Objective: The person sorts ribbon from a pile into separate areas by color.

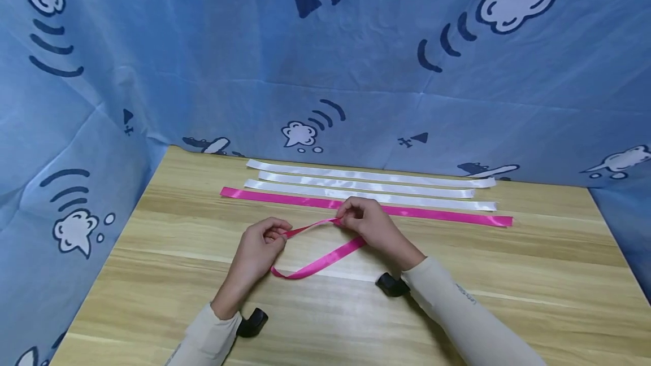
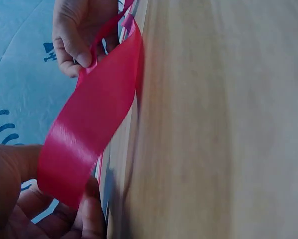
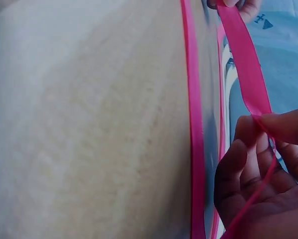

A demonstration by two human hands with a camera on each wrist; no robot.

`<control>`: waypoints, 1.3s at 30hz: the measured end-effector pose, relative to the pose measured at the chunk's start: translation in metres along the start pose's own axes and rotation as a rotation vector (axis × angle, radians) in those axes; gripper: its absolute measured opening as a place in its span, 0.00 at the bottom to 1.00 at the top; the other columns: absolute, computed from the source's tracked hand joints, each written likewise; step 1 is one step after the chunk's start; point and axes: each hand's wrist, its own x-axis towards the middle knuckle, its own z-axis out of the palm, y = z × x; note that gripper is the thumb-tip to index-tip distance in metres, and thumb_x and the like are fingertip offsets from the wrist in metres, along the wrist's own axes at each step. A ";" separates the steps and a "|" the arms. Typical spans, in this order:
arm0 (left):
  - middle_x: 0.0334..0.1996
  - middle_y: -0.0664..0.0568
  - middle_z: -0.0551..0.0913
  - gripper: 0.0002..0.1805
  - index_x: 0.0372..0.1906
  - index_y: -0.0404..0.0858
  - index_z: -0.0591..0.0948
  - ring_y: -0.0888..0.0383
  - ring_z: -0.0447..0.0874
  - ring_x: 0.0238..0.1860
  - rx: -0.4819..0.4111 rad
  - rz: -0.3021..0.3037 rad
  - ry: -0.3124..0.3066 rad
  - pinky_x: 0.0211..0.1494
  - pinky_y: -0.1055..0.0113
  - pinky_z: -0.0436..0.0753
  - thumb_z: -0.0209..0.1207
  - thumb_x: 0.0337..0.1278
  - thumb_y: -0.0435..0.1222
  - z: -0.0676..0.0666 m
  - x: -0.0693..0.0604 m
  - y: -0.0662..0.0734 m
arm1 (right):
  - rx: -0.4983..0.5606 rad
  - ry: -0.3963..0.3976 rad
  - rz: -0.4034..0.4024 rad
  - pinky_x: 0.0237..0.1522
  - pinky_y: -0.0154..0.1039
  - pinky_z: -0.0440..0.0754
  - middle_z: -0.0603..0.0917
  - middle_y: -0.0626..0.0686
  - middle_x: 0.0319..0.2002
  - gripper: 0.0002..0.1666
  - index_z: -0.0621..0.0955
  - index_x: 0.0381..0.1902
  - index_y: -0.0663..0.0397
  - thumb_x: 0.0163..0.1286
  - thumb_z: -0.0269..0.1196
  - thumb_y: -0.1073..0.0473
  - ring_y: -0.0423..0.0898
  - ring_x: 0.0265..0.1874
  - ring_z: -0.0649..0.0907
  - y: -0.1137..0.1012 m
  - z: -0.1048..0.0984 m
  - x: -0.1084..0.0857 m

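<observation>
A pink satin ribbon (image 1: 325,260) is raised above the table between the two hands, its lower part sagging in a loop. On the left, my left hand (image 1: 259,248) holds it between thumb and fingers; the left wrist view has the ribbon (image 2: 91,117) broad and curving up from there. My right hand (image 1: 373,225) pinches the same ribbon farther right, and in the right wrist view a thin edge of the ribbon (image 3: 253,196) runs down across the palm. Just behind the right hand lies a second pink ribbon (image 1: 447,216), stretched flat and partly covered by that hand.
Several white ribbons (image 1: 366,175) lie flat side by side along the back of the wooden table (image 1: 549,275). A blue printed cloth (image 1: 229,72) hangs behind the table and at its sides. Black wrist cameras (image 1: 252,322) sit at both sleeves, low over the wood.
</observation>
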 end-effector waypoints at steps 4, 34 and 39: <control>0.33 0.47 0.87 0.09 0.42 0.36 0.89 0.59 0.80 0.34 -0.002 -0.002 -0.024 0.36 0.75 0.79 0.63 0.62 0.24 -0.002 -0.001 -0.001 | 0.022 -0.012 0.026 0.36 0.33 0.78 0.85 0.56 0.37 0.06 0.86 0.43 0.56 0.71 0.67 0.68 0.48 0.34 0.78 0.000 -0.007 -0.003; 0.40 0.36 0.89 0.06 0.45 0.34 0.88 0.60 0.83 0.34 -0.173 0.026 -0.137 0.38 0.74 0.82 0.66 0.66 0.27 -0.018 -0.018 0.042 | 0.249 0.009 -0.078 0.25 0.40 0.73 0.84 0.53 0.31 0.04 0.82 0.42 0.63 0.74 0.66 0.67 0.49 0.29 0.81 -0.012 -0.066 -0.049; 0.40 0.36 0.88 0.06 0.45 0.34 0.88 0.60 0.85 0.33 -0.189 0.028 -0.155 0.38 0.68 0.86 0.66 0.66 0.28 -0.020 -0.020 0.045 | 0.267 0.013 -0.108 0.21 0.43 0.67 0.84 0.49 0.31 0.00 0.82 0.41 0.61 0.74 0.64 0.69 0.43 0.28 0.82 -0.014 -0.074 -0.060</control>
